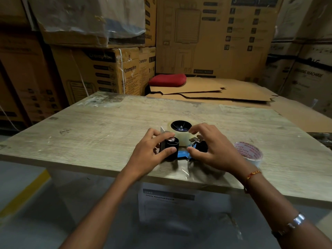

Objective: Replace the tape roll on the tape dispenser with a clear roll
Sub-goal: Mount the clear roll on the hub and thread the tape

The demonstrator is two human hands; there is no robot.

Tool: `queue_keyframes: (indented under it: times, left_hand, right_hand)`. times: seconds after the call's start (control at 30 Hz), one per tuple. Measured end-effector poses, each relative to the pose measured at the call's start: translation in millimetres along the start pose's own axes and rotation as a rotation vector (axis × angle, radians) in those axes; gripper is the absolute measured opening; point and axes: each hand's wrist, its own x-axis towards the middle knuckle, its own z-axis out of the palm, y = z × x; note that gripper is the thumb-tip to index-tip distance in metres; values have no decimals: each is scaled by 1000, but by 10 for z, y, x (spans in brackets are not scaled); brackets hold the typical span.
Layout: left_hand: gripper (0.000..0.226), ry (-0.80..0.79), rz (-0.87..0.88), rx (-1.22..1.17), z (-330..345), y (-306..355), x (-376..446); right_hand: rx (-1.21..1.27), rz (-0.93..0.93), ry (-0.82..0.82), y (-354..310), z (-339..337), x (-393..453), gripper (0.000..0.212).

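The left hand (152,150) grips the black roller (172,147) of the tape dispenser (179,146), thumb and fingers curled round it. The right hand (212,150) seems to pinch the dispenser's blue end, though its fingers hide the contact. A clear roll (181,131) sits on the dispenser's hub, near the tabletop's (107,126) front edge. A second roll (250,154) with red print lies just beside the right wrist.

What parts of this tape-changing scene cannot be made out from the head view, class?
- Tape dispenser handle: hidden under the right hand.
- Second roll: near side covered by the right wrist.
- Paper sheet under the table: print too blurred.
- Left hand palm: faces away.
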Motion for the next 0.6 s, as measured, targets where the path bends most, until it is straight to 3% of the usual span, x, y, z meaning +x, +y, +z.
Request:
queue_keyframes:
  times: [0.13,0.4,0.6]
  left_hand:
    - [51,70,97,194,12,28,-15]
    - [49,19,123,233,78,8,-1]
    - [39,90,171,228,86,82,-11]
  right_hand:
    - [-186,-34,4,75,-80,13,64]
    - [-92,157,16,27,-19,103,45]
    - [-104,255,52,39,66,317,30]
